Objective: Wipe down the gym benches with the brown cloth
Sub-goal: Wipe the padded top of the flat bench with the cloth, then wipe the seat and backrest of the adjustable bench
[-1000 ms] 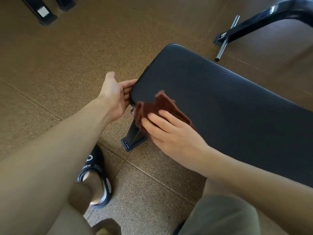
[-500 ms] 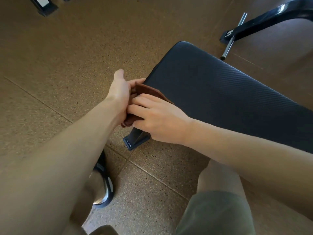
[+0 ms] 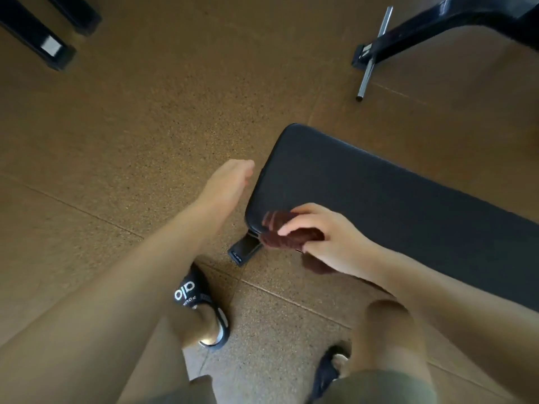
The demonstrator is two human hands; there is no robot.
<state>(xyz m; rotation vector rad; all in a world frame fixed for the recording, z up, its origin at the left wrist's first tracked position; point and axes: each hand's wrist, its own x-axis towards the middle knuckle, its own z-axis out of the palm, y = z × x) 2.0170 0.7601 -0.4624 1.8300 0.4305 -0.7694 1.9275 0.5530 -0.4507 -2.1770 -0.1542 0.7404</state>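
Head view looks down at the near corner of a black padded gym bench (image 3: 393,199), where the right hand (image 3: 329,237) grips the brown cloth (image 3: 288,237), bunched into a wad against the pad's near edge, with part of it hanging below the palm. The left hand (image 3: 230,182) is released, holding nothing, its fingers fairly straight just beside the end of the pad; whether it touches the pad cannot be told through the blur. A black foot of the bench frame (image 3: 245,252) juts out under the corner, and a sandalled foot (image 3: 201,310) stands near it on the speckled floor (image 3: 145,126). The likeliest fault from here, as I judge it, is poor coverage: a wadded cloth meets the pad with only a small face, so a sweep along the top could leave strips unwiped unless it is spread flatter. The hanging part may also snag on the frame foot or drag on the floor and carry grit back onto the pad. Most of the pad's top, stretching away to the right, looks not yet reached.
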